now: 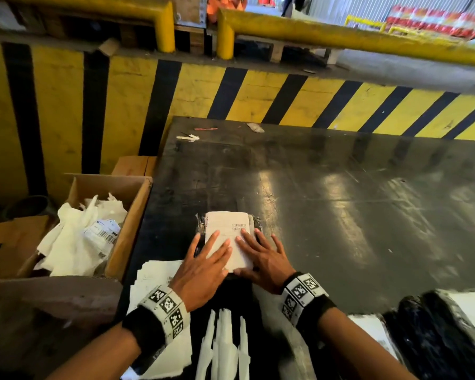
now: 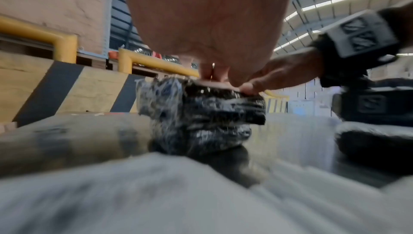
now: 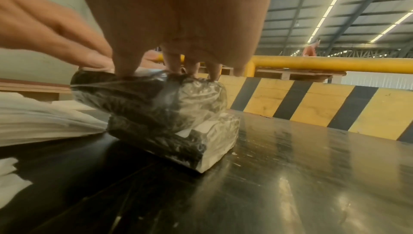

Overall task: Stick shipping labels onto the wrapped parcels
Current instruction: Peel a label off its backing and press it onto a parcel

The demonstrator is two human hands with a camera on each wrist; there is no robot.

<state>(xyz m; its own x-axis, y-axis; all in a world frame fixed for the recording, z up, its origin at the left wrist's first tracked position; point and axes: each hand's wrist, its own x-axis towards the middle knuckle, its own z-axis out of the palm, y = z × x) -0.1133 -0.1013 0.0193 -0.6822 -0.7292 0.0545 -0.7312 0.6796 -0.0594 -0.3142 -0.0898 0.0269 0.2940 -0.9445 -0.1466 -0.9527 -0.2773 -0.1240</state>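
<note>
A small parcel [image 1: 257, 223] wrapped in black plastic and clear film lies on the dark table [image 1: 340, 201], stacked on a second wrapped parcel [image 3: 212, 146]. A white shipping label [image 1: 226, 229] with a barcode covers its top. My left hand [image 1: 203, 261] lies flat on the label's left half, fingers straight. My right hand [image 1: 261, 253] presses flat on the label's right half and the parcel's right edge. In the left wrist view the upper parcel [image 2: 201, 110] sits under my fingertips [image 2: 214, 75]. The right wrist view shows the upper parcel [image 3: 152, 100] with straight fingers [image 3: 174, 63] resting on top.
A cardboard box [image 1: 132, 215] holding crumpled white backing paper stands left of the table. A stack of label sheets [image 1: 154, 281] lies under my left wrist, with white strips [image 1: 222, 346] nearby. More black-wrapped parcels [image 1: 436, 333] sit at the lower right. A yellow-black striped barrier [image 1: 258, 97] runs behind the table.
</note>
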